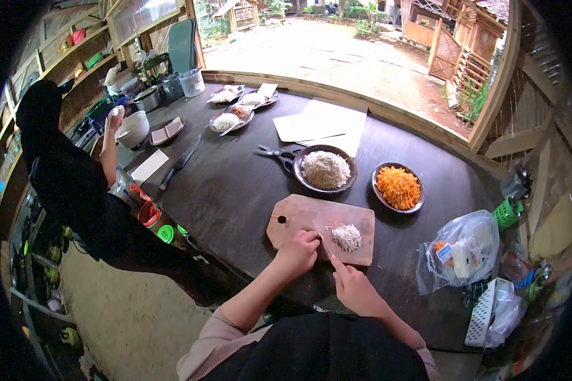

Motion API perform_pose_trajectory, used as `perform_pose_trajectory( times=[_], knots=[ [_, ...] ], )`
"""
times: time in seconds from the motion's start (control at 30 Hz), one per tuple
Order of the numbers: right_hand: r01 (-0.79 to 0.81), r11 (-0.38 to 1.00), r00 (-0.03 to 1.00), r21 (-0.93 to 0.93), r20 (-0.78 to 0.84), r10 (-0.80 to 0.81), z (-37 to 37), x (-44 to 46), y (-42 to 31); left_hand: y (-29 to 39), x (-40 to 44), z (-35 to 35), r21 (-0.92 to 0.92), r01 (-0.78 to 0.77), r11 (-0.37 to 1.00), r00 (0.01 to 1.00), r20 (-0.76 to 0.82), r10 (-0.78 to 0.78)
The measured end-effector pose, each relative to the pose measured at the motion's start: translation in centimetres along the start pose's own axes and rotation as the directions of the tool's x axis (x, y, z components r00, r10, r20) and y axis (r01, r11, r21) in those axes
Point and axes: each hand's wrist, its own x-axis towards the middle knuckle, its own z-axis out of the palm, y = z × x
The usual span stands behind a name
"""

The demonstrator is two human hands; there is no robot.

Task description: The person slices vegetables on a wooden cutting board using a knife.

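A wooden cutting board [292, 219] lies at the table's near edge, with a small heap of thin white shreds [347, 238] on its right half. My left hand [297, 253] rests on the board's near left part, fingers curled down; what they press on is hidden. My right hand [359, 290] grips a knife [326, 245], its blade pointing up and left across the board beside my left fingertips. Beyond the board stand a dark plate [305, 182] heaped with pale shreds [326, 169] and another dark plate [419, 204] of diced orange pieces [398, 187].
Black scissors [279, 153] lie left of the shreds plate, near white sheets [337, 120]. A large knife [183, 159] lies farther left. Plastic bags [467, 247] and a white basket [482, 314] crowd the right. Another person [63, 159] stands left by a white pot [133, 130]; several filled plates [232, 120] stand behind.
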Motion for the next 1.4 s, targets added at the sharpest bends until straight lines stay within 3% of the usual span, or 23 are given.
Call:
perform_pose_trajectory(
  times=[0.17, 0.23, 0.33, 0.4, 0.47, 0.6, 0.7, 0.8, 0.87, 0.97, 1.1, 1.17, 1.4],
  knots=[
    [0.008, 0.999, 1.000, -0.033, -0.008, -0.008, 0.3, 0.1, 0.2, 0.6, -0.1, 0.1, 0.058, 0.008, 0.998, 0.998, 0.058, -0.012],
    [0.010, 1.000, 1.000, -0.026, -0.008, -0.011, 0.4, -0.1, 0.3, 0.8, -0.3, 0.5, 0.116, -0.051, 0.992, 0.998, -0.041, 0.056],
    [-0.009, 1.000, 1.000, -0.020, -0.015, 0.009, 0.8, 0.1, 0.1, 1.0, -0.3, 0.5, 0.131, -0.047, 0.990, 0.997, -0.055, 0.055],
    [-0.035, 0.999, 0.999, -0.015, -0.026, 0.035, 1.4, 0.5, 0.3, 1.3, -0.3, 0.2, 0.119, -0.030, 0.992, 0.999, -0.034, 0.034],
    [0.038, 0.999, 0.989, 0.000, -0.140, -0.038, 2.4, 1.3, 1.2, 1.3, -0.5, 0.1, 0.106, -0.013, 0.994, 1.000, -0.006, 0.013],
    [0.082, 0.996, 0.986, 0.032, -0.149, -0.076, 2.2, 1.2, 1.3, 0.8, -0.9, 0.3, 0.038, -0.032, 0.999, 0.998, -0.056, 0.034],
    [-0.011, 0.999, 1.000, 0.040, -0.013, 0.011, 0.9, 0.6, 0.1, 0.6, -1.0, 0.5, 0.027, -0.029, 0.999, 0.998, -0.055, 0.031],
    [-0.018, 0.996, 0.996, 0.087, -0.080, 0.025, 1.9, 1.1, 0.8, 0.8, -1.0, 0.4, 0.017, -0.024, 1.000, 0.998, -0.058, 0.025],
    [0.101, 0.989, 0.978, 0.112, -0.194, -0.078, 2.6, 1.6, 1.5, 0.8, -1.2, 0.5, 0.011, -0.022, 1.000, 0.998, -0.062, 0.023],
    [-0.039, 0.996, 0.997, 0.081, -0.060, 0.044, 1.5, 0.9, 0.2, 0.5, -1.0, 0.5, 0.025, -0.024, 0.999, 0.998, -0.066, 0.025],
    [-0.021, 0.994, 0.998, 0.111, -0.059, 0.027, 1.8, 1.3, 0.9, 1.0, -1.0, 0.2, -0.006, -0.001, 1.000, 0.998, -0.056, 0.001],
    [0.074, 0.988, 0.984, 0.138, -0.170, -0.050, 2.2, 1.8, 1.3, 1.0, -1.3, 0.3, -0.023, 0.003, 1.000, 0.999, -0.047, -0.004],
    [0.025, 0.989, 0.994, 0.145, -0.113, -0.008, 2.0, 1.3, 1.1, 0.7, -1.3, 0.7, -0.025, 0.030, 0.999, 0.998, -0.058, -0.032]
  ],
)
